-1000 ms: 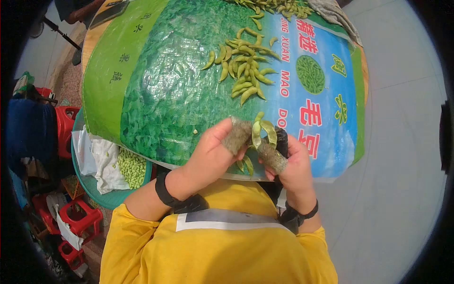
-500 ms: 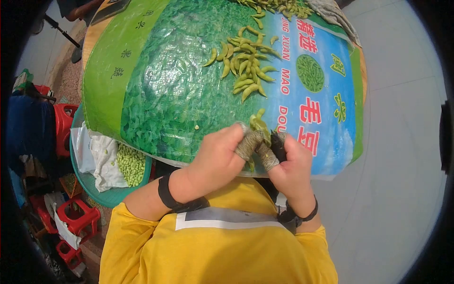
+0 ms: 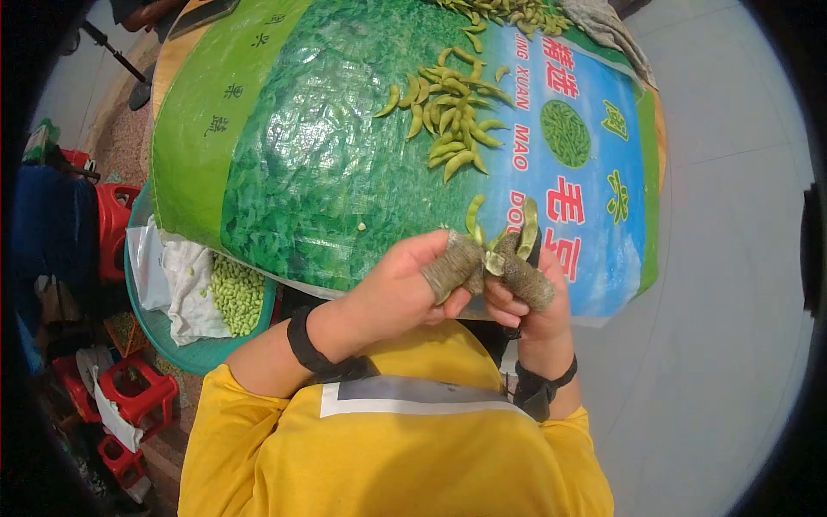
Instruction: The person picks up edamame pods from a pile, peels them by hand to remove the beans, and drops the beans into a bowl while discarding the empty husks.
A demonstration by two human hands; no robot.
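Note:
My left hand [image 3: 405,274] is closed, thumb and fingers pinched together, with a green soybean pod [image 3: 474,214] standing up from its fingertips. My right hand [image 3: 544,314] grips an opened soybean pod [image 3: 528,226], its pale inside showing between the wrapped fingers. Cord-like wrapping covers the thumb and fingertips on both hands. The two hands meet fingertip to fingertip over the near edge of the table. Beyond them, a loose pile of soybean pods [image 3: 448,112] lies on the printed plastic sheet [image 3: 319,155].
At the left, a teal basin [image 3: 185,351] holds shelled beans [image 3: 237,297] and a white cloth [image 3: 188,280]. Red stools [image 3: 138,392] stand on the floor beside it. More pods [image 3: 508,13] and a grey cloth [image 3: 607,30] lie at the far edge.
My hands have turned and drawn slightly apart at the fingertips. The opened pod now stands up out of my right hand, and the other pod shows more clearly at my left fingertips.

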